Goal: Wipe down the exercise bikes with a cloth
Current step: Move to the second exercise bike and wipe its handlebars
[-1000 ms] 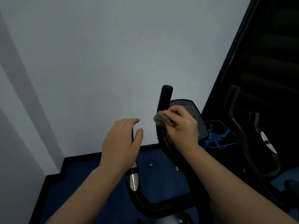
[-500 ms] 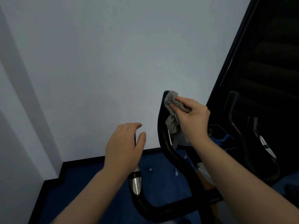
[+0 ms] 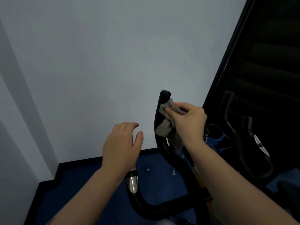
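A black exercise bike handlebar (image 3: 159, 148) curves up in front of me, its right grip ending in a rounded tip at mid-frame. My right hand (image 3: 189, 122) presses a crumpled grey cloth (image 3: 167, 125) against that upright grip just below the tip. My left hand (image 3: 121, 148) hovers over the left grip with fingers spread and holds nothing. A chrome sensor plate (image 3: 132, 184) on the left grip shows below that hand. My right hand and cloth hide the bike's console.
A pale wall (image 3: 113, 62) stands close ahead, with blue carpet (image 3: 90, 184) and a black skirting at its foot. A second bike's black handlebar (image 3: 233, 140) is at the right, against a dark panel (image 3: 267, 62).
My right hand lifted the cloth from the console up onto the right grip near its tip, then slid slightly down. My left hand has stayed over the left grip.
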### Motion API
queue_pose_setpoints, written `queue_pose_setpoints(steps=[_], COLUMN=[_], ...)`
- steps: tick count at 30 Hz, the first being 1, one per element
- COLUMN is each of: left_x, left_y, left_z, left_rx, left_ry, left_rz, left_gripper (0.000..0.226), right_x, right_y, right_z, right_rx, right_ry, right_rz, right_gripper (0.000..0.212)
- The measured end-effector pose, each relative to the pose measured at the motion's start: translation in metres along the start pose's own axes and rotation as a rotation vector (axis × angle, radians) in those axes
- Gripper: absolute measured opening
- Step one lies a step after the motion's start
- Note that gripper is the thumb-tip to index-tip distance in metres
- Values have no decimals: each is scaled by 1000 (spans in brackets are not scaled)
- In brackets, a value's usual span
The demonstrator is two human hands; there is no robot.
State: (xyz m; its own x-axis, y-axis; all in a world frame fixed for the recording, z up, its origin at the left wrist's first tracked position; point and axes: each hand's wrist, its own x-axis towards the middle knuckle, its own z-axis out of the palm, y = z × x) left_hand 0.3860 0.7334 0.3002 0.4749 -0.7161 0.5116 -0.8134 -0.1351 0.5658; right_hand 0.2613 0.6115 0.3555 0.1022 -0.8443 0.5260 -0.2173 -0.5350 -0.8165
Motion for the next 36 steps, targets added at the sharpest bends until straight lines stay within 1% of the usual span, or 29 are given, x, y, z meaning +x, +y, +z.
queue_pose_setpoints(steps=[1,2,3,4,5,6,7,8,10,11,13,15,17,19,20,21,23,25,27,30,33,34,36], left_x=[0,-1,-1,-1,-1,-1,-1,-2,-2,-3,-3,-2,-1,-2,-2,-2,-3,-4,-8,-25,-56,-68,-90], left_y=[0,0,0,0,0,0,1,1,0,0,-1,-1,-1,-1,-1,0,1,4,8,19,33,38,50], left_z=[0,0,0,0,0,0,0,0,-1,-2,-3,-4,-4,-1,0,1,3,6,9,10,9,8,8], left_rx=[-2,-2,-3,-3,-3,-1,3,6,8,12,21,18,10,7,6,3,1,6,-15,-81,-116,-145,-230], left_ry=[2,4,6,11,14,17,15,10,4,1,-10,-19,-18,-9,-5,0,16,8,-5,-1,12,-6,-98], left_rz=[0,0,-2,-3,-4,-7,-9,-6,0,4,15,14,8,6,3,-4,-27,-32,-30,-56,-24,-10,-15], left_gripper=[35,35,35,34,34,34,34,34,35,36,36,36,36,36,36,36,37,39,43,51,53,53,48], right_x=[-4,-12,-23,-32,-35,-30,-21,-11,6,14,24,29,28,19,10,1,-10,-16,-22,-32,-45,-48,-50], right_y=[-1,3,6,11,12,9,4,-5,-24,-29,-33,-24,-14,2,11,20,27,29,29,31,43,46,48], right_z=[4,8,8,6,1,-6,-12,-16,-15,-12,-3,4,2,-5,-9,-12,-19,-32,-47,-71,-101,-113,-131], right_rx=[-18,-95,-225,-379,-500,-568,-582,-555,-461,-467,-625,-720,-668,-636,-610,-555,-407,-330,-339,-356,-394,-392,-374], right_ry=[28,17,-29,-109,-198,-285,-348,-360,-272,-220,-204,-235,-288,-443,-518,-559,-592,-678,-784,-858,-940,-967,-1031], right_rz=[-11,-64,-151,-239,-294,-308,-325,-369,-547,-639,-718,-725,-774,-841,-832,-784,-630,-544,-535,-485,-401,-366,-307], right_gripper=[11,4,8,12,11,9,7,6,7,9,12,14,14,17,18,18,20,21,19,19,21,22,23])
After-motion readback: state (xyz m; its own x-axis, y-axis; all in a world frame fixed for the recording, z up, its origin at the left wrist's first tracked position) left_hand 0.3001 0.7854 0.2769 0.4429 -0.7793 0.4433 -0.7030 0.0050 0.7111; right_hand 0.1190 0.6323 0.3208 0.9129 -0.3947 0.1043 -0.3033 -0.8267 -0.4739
